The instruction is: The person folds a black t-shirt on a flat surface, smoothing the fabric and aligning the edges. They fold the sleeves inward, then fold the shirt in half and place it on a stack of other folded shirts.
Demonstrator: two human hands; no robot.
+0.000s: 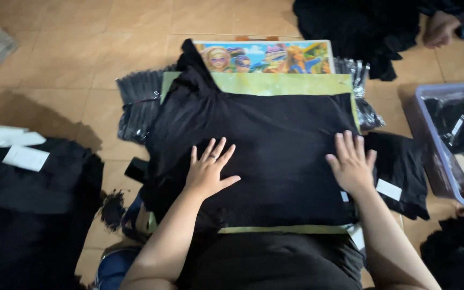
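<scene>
Left hand point(209, 173) flat on a black shirt point(275, 145), fingers spread apart, right hand point(352, 164) flat at its right edge, fingers apart too, shirt lying on a green board point(285, 84), cartoon picture board point(267, 56) behind, tiled floor point(65, 48), another person's hand point(439, 28) far right

Your left hand point(208, 171) and right hand point(352, 164) are lying flat on the garment point(275, 139), which is lying on a board point(285, 84). A bin point(430, 156) is standing at your right, clothing piles point(28, 215) at your left.
</scene>
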